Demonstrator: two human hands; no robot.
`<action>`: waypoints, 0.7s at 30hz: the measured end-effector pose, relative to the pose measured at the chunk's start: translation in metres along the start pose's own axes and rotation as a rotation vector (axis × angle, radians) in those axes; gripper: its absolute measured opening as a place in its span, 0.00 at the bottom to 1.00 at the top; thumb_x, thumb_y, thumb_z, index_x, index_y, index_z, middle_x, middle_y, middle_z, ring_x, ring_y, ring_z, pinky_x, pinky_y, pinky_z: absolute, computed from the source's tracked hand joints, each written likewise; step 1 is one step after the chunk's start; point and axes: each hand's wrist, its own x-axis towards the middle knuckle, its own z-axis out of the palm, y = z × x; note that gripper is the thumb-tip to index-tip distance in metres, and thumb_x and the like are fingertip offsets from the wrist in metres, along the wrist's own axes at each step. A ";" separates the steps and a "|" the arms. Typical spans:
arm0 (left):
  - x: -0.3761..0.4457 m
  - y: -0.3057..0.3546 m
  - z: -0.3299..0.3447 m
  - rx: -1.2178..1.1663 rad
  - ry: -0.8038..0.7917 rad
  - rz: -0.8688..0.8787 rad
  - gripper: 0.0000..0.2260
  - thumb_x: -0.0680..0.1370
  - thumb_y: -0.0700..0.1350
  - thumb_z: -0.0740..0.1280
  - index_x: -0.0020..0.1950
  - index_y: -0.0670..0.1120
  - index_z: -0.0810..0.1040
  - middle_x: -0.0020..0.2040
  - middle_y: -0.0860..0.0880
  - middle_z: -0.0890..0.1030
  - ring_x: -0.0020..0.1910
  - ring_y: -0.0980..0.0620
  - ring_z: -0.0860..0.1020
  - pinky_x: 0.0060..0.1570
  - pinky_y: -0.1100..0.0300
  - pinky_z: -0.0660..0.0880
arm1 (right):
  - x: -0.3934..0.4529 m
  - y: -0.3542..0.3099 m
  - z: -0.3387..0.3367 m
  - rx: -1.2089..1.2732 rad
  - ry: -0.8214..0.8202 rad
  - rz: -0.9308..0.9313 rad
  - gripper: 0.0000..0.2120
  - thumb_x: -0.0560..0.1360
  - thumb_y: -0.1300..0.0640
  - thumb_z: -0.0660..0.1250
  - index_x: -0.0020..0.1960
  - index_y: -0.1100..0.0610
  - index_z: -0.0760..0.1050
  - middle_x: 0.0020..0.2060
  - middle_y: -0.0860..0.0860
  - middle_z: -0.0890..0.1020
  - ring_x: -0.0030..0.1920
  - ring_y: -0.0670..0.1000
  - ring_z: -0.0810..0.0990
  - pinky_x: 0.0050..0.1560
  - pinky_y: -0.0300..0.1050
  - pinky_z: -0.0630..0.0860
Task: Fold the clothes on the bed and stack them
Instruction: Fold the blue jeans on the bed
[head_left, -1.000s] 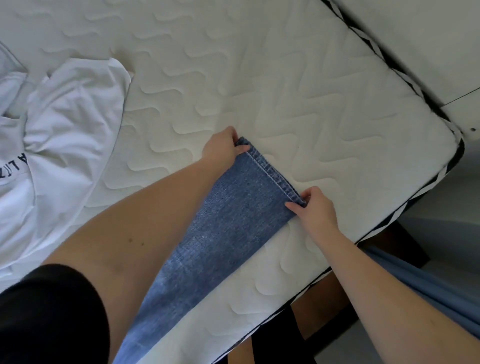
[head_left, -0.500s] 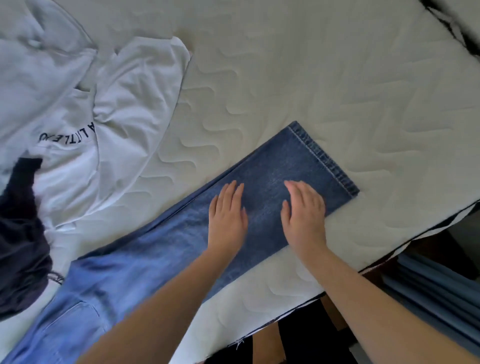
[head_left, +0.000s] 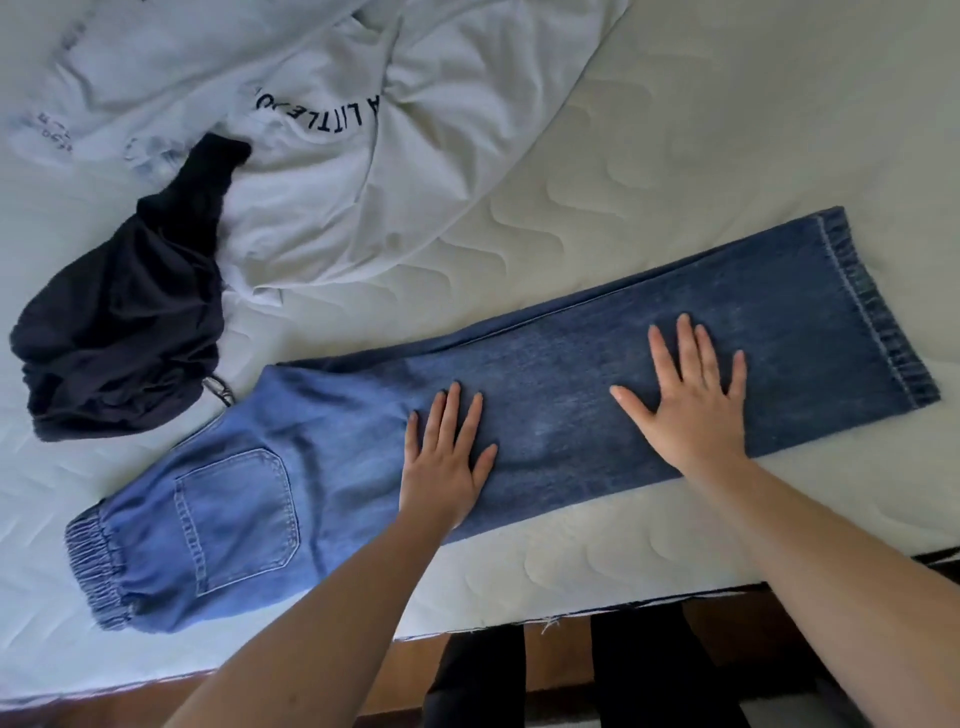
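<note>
Blue jeans (head_left: 571, 374) lie folded lengthwise across the near part of the mattress (head_left: 727, 156), elastic waistband at the left, leg hems at the right, a back pocket facing up. My left hand (head_left: 447, 462) presses flat on the jeans near the thigh, fingers straight. My right hand (head_left: 691, 395) presses flat on the leg part, fingers spread. A crumpled white T-shirt (head_left: 374, 145) with dark lettering lies at the back left. A dark navy garment (head_left: 119, 332) lies bunched at the left.
The mattress's near edge (head_left: 571, 608) runs just below the jeans. Beneath it a wooden bed frame (head_left: 550, 670) and dark floor show. Bare quilted mattress lies at the back right.
Both hands let go of the leg hems, laid flat on the jeans and slid left along the legs. The view swung left, bringing the waistband and the dark garment into sight.
</note>
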 end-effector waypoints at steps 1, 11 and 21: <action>-0.001 -0.011 0.000 0.009 -0.006 -0.003 0.29 0.82 0.62 0.43 0.81 0.53 0.44 0.81 0.49 0.45 0.79 0.49 0.46 0.76 0.43 0.46 | 0.001 0.004 -0.003 -0.010 -0.005 0.023 0.39 0.75 0.27 0.42 0.79 0.47 0.45 0.79 0.52 0.46 0.79 0.53 0.47 0.74 0.63 0.43; -0.027 -0.158 -0.019 0.001 0.102 -0.126 0.26 0.83 0.55 0.45 0.80 0.48 0.55 0.80 0.45 0.54 0.78 0.45 0.55 0.75 0.44 0.53 | -0.011 -0.125 -0.020 0.064 0.056 -0.203 0.30 0.81 0.43 0.47 0.78 0.56 0.56 0.77 0.54 0.59 0.77 0.56 0.55 0.76 0.59 0.49; 0.043 -0.238 -0.060 -0.670 -0.005 -0.416 0.24 0.79 0.50 0.66 0.74 0.46 0.67 0.66 0.41 0.73 0.66 0.41 0.71 0.67 0.47 0.67 | -0.013 -0.303 0.007 0.004 -0.132 -0.648 0.32 0.81 0.40 0.46 0.79 0.55 0.48 0.79 0.52 0.51 0.78 0.52 0.50 0.76 0.54 0.46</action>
